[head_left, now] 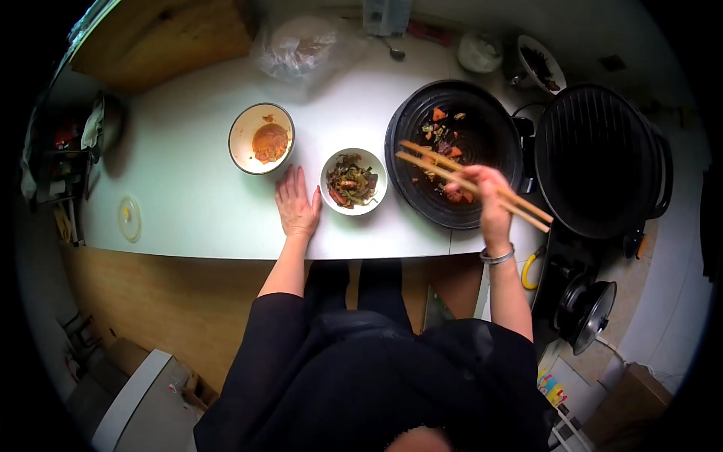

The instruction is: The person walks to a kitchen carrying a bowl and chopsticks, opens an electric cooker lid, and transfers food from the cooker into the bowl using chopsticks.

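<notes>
A pair of wooden chopsticks is gripped in my right hand, its tips over the round black electric pan. Chunks of orange and brown cooked food lie scattered in the pan. My left hand rests flat on the white counter, fingers stretched out and nothing in it. Just right of that hand stands a white bowl filled with cooked vegetables and meat. Beyond my left fingertips is a cream bowl with a dark rim, holding some reddish-brown sauce.
The pan's ridged black lid stands open at the right. Along the back are a plastic bag, a spoon, a jar and a dish of dark food. A clear lid lies at the left; a glass-lidded pot sits lower right.
</notes>
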The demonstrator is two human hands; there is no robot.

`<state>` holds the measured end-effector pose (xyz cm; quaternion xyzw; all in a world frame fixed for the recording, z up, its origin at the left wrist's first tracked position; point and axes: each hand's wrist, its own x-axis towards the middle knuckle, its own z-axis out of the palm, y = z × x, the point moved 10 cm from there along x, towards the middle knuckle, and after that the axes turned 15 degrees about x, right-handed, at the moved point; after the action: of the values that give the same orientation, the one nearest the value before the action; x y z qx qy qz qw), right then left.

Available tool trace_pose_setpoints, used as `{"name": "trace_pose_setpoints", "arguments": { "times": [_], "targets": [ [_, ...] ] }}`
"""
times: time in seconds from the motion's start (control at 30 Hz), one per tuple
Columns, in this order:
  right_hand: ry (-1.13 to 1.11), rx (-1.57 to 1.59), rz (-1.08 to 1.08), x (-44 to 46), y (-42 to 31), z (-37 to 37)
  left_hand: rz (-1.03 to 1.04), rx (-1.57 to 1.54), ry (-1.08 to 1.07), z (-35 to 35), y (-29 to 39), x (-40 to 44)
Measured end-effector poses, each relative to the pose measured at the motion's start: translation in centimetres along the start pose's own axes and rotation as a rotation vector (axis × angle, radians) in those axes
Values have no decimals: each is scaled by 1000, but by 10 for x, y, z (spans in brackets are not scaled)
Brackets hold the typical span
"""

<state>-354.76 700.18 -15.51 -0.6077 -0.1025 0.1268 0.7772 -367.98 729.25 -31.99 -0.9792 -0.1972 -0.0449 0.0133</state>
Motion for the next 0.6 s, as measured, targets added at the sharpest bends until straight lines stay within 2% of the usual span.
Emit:
{"name": "trace_pose_setpoints", "arguments": {
  "times": [0.07,0.13,0.37,0.53,0.6],
  "targets": [
    [42,-35,-56,17,-8,-21,1,22,-7,-1,0,-1],
    [174,-121,-26,36,2,-47,-7,-1,-29,1,0,-1],
    [173,-118,-54,51,22,-54,-10,16,-43,5,-1,-1],
    [160,-159,-56,26,10,-56,-11,25,-31,5,0,-2],
    [184,-70,27,12,15,-63,-11,22,-29,4,0,-2]
  ]
}}
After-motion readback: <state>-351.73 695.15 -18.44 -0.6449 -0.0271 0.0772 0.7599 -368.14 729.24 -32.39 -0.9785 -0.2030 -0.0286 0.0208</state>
